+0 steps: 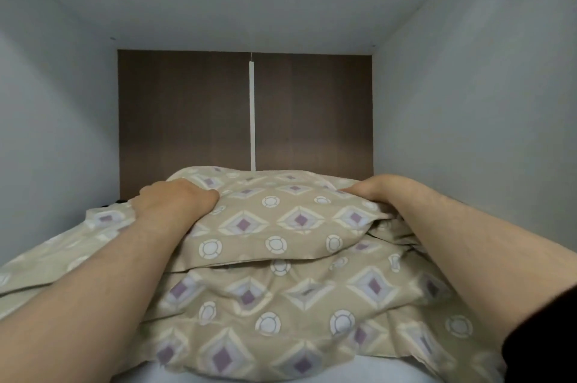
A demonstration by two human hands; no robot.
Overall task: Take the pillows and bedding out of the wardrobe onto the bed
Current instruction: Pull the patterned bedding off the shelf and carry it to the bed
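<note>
- The beige cotton pillow printed with purple diamonds and white rings [268,223] lies inside the pale grey wardrobe compartment [468,120], on top of a folded stack of bedding in the same beige patterned cloth [281,314]; its long axis runs left to right across the view, square to both forearms.
- The left hand [175,200] sits curled over the pillow's far left corner, fingers bent down into the cloth; it looks closed on the fabric, though the fingertips are hidden behind the pillow's bulge.
- The right hand [371,192] is pressed onto the far right corner, fingers tucked into the folds there; I judge it gripping the pillow too, but how tightly cannot be told.
- Both hands reach about equally deep, one at each end, so neither is clearly nearer; the pillow lies between them, well forward of the dark brown back panel [187,114].
- The coming move, as I judge it, is a straight pull toward the body along the forearms; the bed is not in view.
- The risk is that the bedding beneath drags out with the pillow, since its front edge already overhangs the shelf lip.
</note>
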